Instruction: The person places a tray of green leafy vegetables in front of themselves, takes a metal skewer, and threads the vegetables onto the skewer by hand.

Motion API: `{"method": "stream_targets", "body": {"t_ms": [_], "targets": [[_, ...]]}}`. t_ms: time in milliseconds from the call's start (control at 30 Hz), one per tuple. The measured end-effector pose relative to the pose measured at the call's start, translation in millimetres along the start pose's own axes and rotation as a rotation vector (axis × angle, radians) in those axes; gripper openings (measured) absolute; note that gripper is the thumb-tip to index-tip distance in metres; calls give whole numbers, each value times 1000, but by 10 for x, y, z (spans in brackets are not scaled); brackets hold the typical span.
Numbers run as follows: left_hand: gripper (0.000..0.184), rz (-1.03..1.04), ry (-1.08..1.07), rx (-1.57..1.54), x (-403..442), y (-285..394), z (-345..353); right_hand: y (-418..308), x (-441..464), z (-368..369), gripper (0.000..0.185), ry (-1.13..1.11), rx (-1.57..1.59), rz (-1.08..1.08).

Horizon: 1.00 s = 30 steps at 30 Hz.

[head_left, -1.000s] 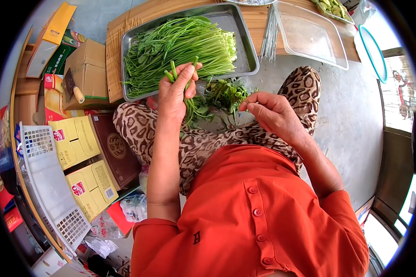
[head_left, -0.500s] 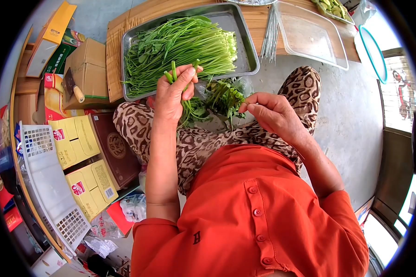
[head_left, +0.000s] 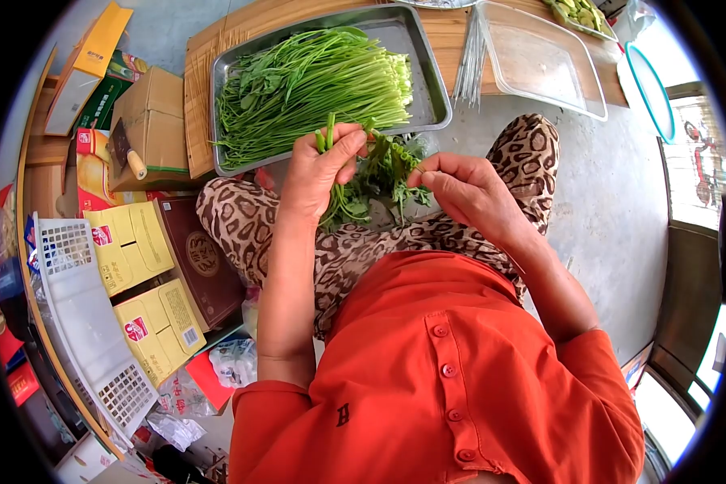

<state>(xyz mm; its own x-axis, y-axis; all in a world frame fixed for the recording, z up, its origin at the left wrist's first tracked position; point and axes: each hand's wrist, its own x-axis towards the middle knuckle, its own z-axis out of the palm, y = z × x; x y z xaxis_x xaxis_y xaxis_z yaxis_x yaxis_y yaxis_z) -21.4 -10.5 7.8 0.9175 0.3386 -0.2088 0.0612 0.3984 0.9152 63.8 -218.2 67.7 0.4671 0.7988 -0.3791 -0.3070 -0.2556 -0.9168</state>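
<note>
My left hand (head_left: 324, 173) is closed round a few leafy green stems (head_left: 331, 129); their cut ends stick up above the thumb and leaves hang below. To its right, my right hand (head_left: 468, 189) is pinched at the fingertips. Something thin seems to be between them, too small to make out. A darker clump of leafy greens (head_left: 391, 165) lies between the two hands, over a clear plastic bag (head_left: 422, 145). Beyond my hands, a metal tray (head_left: 436, 93) holds a large bunch of long-stemmed greens (head_left: 323, 85), pale ends to the right.
Thin wooden sticks (head_left: 210, 68) lie on the wooden table (head_left: 198, 133) left of the tray. Metal skewers (head_left: 472, 60) and a clear plastic container (head_left: 540, 56) are on its right. Cardboard boxes (head_left: 149, 121), a knife (head_left: 129, 153) and a white plastic basket (head_left: 89, 298) stand at left.
My left hand has moved right and slightly down with the stems. My right hand has shifted slightly left, so the hands are closer together.
</note>
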Motion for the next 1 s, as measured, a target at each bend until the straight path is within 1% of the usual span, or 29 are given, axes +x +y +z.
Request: {"method": "stream_targets", "body": {"t_ms": [33, 100, 133, 200, 233, 267, 333, 367, 400, 467, 500, 533, 567, 600, 633, 733, 767, 800, 867, 900, 933, 967, 1000], "targets": [[20, -4, -5, -6, 6, -42, 26, 19, 1, -22, 21, 6, -3, 5], [21, 161, -3, 203, 38, -97, 23, 49, 55, -55, 21, 17, -11, 36], [21, 162, -1, 203, 58, -127, -1, 80, 70, -65, 21, 15, -11, 36], [20, 424, 107, 554, 86, -167, -57, 142, 84, -88, 20, 64, -16, 14], [20, 391, 162, 665, 64, -152, -100, 149, 90, -88, 20, 67, -13, 16], [20, 389, 158, 664, 28, -164, -92, 152, 98, -88, 19, 94, 0, 23], [21, 135, 179, 741, -83, -39, 78, 162, 130, -76, 19, 124, 11, 33], [22, 240, 129, 746, -67, -92, 121, 176, 164, -53, 19, 153, 16, 22], [20, 297, 95, 786, -79, -73, 164, 188, 191, -42, 19, 181, 22, 10], [18, 257, 88, 508, -27, -98, 101, 207, 220, -67, 18, 214, 15, -2], [21, 305, 133, 361, -25, 4, 47, 225, 228, -109, 18, 240, 28, -27], [24, 415, 175, 184, 7, 15, -114, 239, 213, -151, 18, 267, 41, -52], [31, 418, 250, 3, 51, 19, -301, 234, 174, -198, 17, 280, 34, -19], [33, 393, 306, -181, -4, 122, -369, 256, 140, -236, 17, 280, 34, -18], [35, 455, 363, -203, -37, 177, -448, 294, 111, -268, 17, 295, 55, -17], [32, 581, 507, -415, -99, 211, -783, 398, 60, -331, 17, 320, 95, -22], [32, 589, 570, -383, -127, 230, -869, 408, 34, -341, 16, 327, 125, -18], [28, 586, 613, -321, -164, 282, -803, 412, 14, -341, 15, 335, 154, -14], [25, 491, 487, 34, -175, 272, -656, 392, -4, -278, 15, 321, 155, -26], [23, 431, 347, 127, -201, 275, -414, 374, -3, -225, 16, 303, 157, -36], [21, 322, 178, 155, -187, 177, -262, 355, 12, -177, 16, 282, 159, -48], [18, 237, 43, 262, -198, 143, -27, 337, 40, -149, 16, 264, 163, -54], [12, 118, -85, 342, -169, 7, 51, 294, 74, -101, 16, 263, 162, -55]]}}
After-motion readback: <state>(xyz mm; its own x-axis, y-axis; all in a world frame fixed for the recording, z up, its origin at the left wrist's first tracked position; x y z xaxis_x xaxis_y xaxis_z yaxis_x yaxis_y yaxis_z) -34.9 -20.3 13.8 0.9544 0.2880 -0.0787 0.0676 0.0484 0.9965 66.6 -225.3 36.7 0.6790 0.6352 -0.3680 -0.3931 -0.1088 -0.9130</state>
